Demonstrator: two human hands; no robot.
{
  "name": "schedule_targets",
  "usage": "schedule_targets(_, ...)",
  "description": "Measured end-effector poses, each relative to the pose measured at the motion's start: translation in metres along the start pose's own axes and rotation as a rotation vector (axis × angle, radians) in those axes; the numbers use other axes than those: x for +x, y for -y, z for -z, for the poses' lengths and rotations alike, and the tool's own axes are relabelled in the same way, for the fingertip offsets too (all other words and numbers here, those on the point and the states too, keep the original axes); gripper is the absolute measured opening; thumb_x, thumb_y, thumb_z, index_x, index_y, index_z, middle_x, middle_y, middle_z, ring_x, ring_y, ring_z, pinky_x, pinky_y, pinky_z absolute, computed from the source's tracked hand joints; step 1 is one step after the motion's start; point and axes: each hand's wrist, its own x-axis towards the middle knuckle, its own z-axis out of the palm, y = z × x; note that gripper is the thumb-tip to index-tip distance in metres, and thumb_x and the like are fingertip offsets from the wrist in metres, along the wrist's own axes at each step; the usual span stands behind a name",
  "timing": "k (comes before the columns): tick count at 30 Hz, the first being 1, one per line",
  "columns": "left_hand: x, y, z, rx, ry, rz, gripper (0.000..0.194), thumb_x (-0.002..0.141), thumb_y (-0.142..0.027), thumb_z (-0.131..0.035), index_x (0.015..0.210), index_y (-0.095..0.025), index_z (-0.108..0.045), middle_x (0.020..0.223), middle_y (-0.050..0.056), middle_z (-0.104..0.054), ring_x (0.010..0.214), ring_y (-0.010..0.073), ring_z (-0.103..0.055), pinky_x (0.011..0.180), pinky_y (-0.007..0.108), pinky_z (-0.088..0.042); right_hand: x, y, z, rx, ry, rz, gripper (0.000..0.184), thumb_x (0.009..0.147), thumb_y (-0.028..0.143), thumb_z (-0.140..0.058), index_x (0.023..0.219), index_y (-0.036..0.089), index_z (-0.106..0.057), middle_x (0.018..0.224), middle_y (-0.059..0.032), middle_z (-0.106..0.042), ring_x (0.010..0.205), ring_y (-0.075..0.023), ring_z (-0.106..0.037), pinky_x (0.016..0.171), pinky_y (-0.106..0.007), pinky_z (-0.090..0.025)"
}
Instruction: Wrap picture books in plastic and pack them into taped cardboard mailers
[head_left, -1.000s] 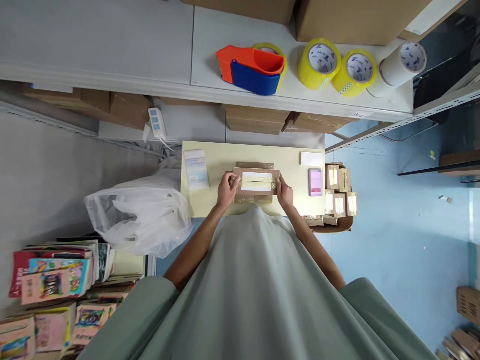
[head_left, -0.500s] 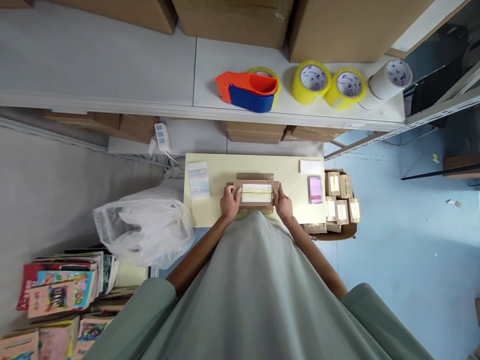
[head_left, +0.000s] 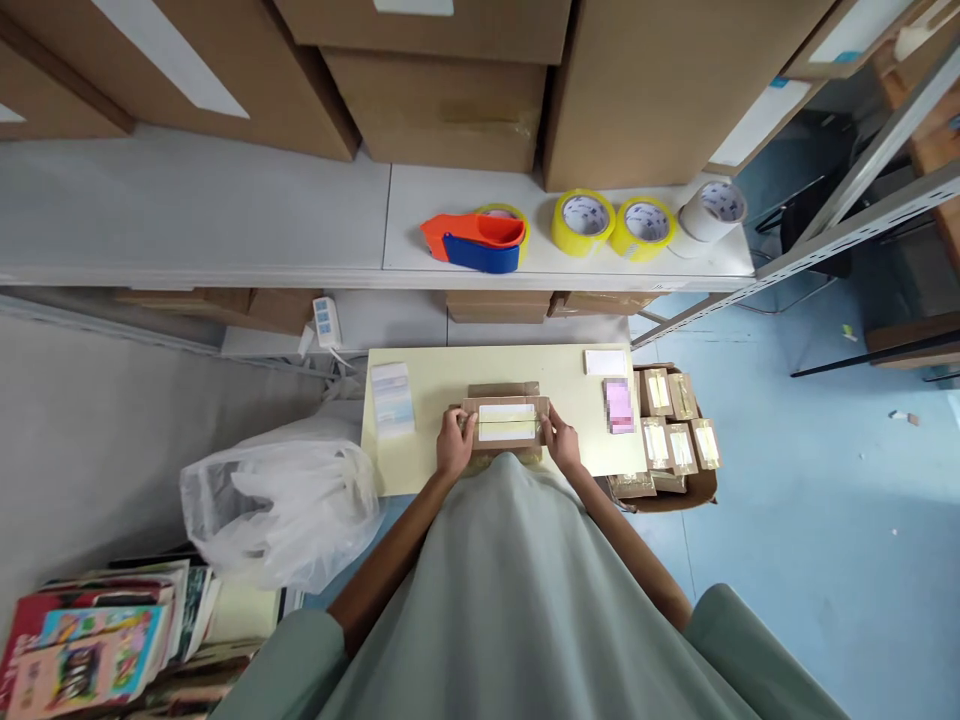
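Observation:
A small brown cardboard box (head_left: 471, 431) with white labels showing on it is on the pale yellow table (head_left: 435, 370), close to my body. My left hand (head_left: 454, 442) grips its left end, thumb at the near side and fingers curled round the edge. At the opposite end, my right hand (head_left: 561, 440) holds the box in the same way. The box's flaps are spread out behind and in front of it, and its underside is hidden. To the left lies a stack of printed slips (head_left: 392, 400). A pink card (head_left: 619, 405) and a white card (head_left: 604, 362) rest on the right.
On the shelf above sit an orange and blue tape dispenser (head_left: 476, 243), yellow tape rolls (head_left: 583, 222) and a white roll (head_left: 712, 210). A carton of small taped boxes (head_left: 703, 490) stands right of the table. Left are a plastic bag (head_left: 281, 505) and stacked books (head_left: 90, 640).
My view has tilted up, so the shelf and table sit lower in the picture and more of the upper boxes shows. Both hands still hold the cardboard box.

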Motion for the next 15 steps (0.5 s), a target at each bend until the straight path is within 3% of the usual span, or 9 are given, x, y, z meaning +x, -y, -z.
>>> schedule_targets(4, 0.006, -0.009, 0.011, 0.024, -0.030, -0.111, 0.019, 0.108, -0.045, -0.053, 0.102, -0.027, -0.051, 0.123, 0.018, -0.066, 0.133, 0.0367, -0.066, 0.118, 0.058, -0.054, 0.003, 0.003, 0.009, 0.052, -0.003, 0.040, 0.068, 0.118, 0.059, -0.034, 0.168, 0.018, -0.055, 0.129, -0.0175, -0.084, 0.109, -0.0328, -0.081, 0.091, -0.039, -0.061)
schedule_targets(8, 0.030, -0.044, 0.030, 0.044, -0.128, -0.275, 0.026, 0.114, -0.048, -0.045, 0.103, -0.027, -0.055, 0.141, 0.020, -0.062, 0.154, 0.0353, -0.054, 0.129, 0.059, -0.046, 0.022, 0.019, 0.044, 0.072, -0.155, 0.176, 0.084, 0.114, 0.072, -0.037, 0.169, 0.009, -0.050, 0.156, -0.0279, -0.068, 0.141, -0.0377, -0.071, 0.114, -0.053, -0.060)
schedule_targets(11, 0.059, -0.089, 0.045, 0.028, -0.180, -0.398, 0.033, 0.117, -0.051, -0.040, 0.111, -0.025, -0.060, 0.146, 0.020, -0.063, 0.148, 0.0336, -0.058, 0.129, 0.057, -0.045, 0.047, 0.058, 0.091, 0.015, -0.329, 0.394, 0.086, 0.115, 0.073, -0.038, 0.173, 0.010, -0.041, 0.162, -0.0290, -0.062, 0.152, -0.0382, -0.061, 0.123, -0.058, -0.054)
schedule_targets(15, 0.094, -0.158, 0.067, -0.035, -0.255, -0.560, 0.040, 0.119, -0.054, -0.039, 0.117, -0.024, -0.065, 0.150, 0.019, -0.064, 0.146, 0.0317, -0.060, 0.129, 0.054, -0.046, 0.085, 0.146, 0.150, -0.136, -0.503, 0.673, 0.079, 0.118, 0.066, -0.037, 0.178, 0.015, -0.033, 0.170, -0.0255, -0.054, 0.162, -0.0360, -0.049, 0.130, -0.058, -0.045)
